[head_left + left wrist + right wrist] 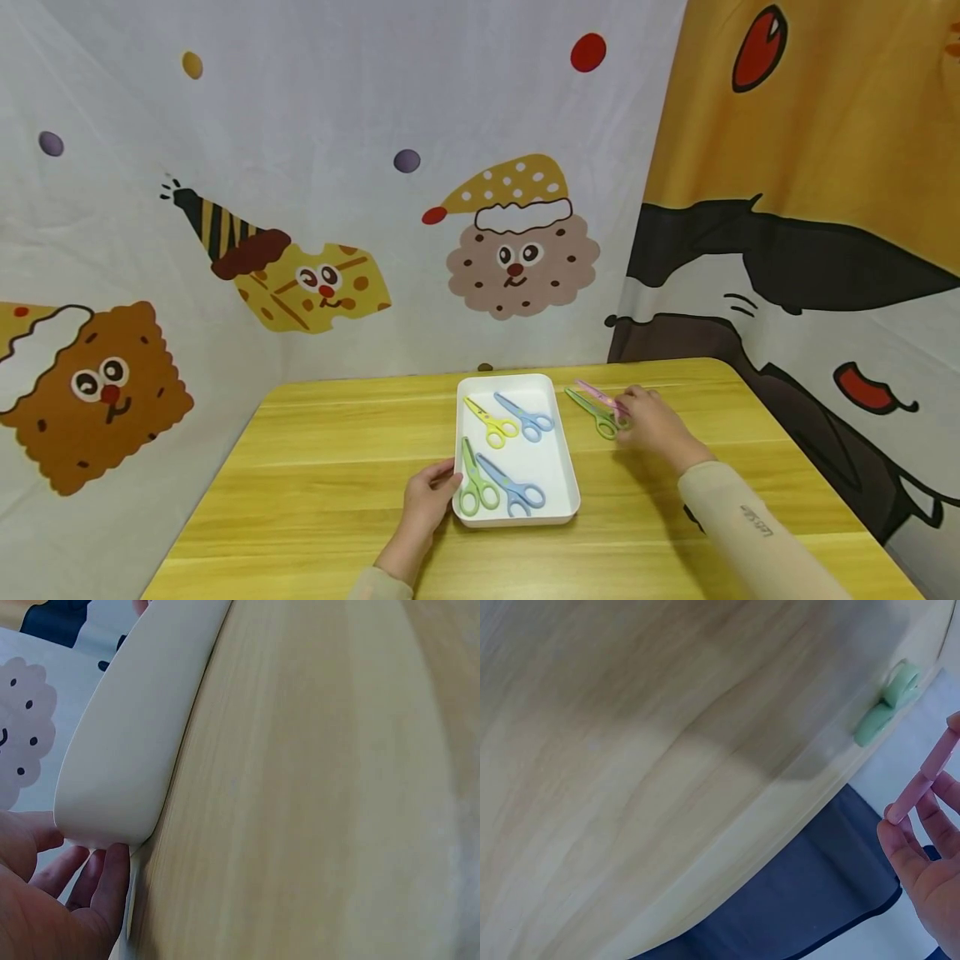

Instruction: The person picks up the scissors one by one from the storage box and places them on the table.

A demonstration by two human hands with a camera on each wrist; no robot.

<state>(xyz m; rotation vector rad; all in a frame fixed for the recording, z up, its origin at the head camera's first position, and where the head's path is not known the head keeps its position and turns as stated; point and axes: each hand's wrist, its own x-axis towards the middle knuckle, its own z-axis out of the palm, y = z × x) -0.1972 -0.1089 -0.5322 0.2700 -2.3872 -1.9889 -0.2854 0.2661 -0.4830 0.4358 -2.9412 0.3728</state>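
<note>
My left hand grips the left side of a white tray, its thumb at the rim. In the left wrist view, thumb and fingers sit on either side of the tray's wall. Inside lie yellow scissors, light-blue scissors, green scissors and another pair of blue scissors. To the right of the tray, my right hand pinches pink scissors by the handles, raised above the table in the right wrist view. Another pair of green scissors lies on the table just below them.
The wood-grain table extends around the tray on both sides. A printed cloth with cartoon figures hangs behind the table's back edge and along both sides.
</note>
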